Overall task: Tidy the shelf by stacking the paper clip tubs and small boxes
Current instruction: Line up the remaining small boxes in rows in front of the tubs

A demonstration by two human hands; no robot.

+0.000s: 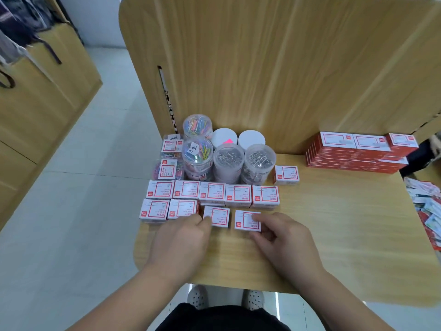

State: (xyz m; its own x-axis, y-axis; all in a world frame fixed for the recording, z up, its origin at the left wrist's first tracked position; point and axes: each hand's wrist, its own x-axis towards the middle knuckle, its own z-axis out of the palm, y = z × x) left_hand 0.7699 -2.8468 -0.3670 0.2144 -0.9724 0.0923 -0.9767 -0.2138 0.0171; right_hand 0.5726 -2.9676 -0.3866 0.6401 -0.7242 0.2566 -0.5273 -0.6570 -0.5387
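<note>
- Left hand [181,237] pinches one small box [218,217] by its left edge
- right hand [284,235] grips second box [245,220] just beside it (both on the shelf [334,223])
- paper clip tubs [229,161] sit further out, past both hands

small boxes [238,195]: white, red frames | tubs [198,155]: clear, multicoloured clips; right of them silver clips | flat boxes [358,151]: red, white tops | shelf [334,211]: light woodgrain
</note>
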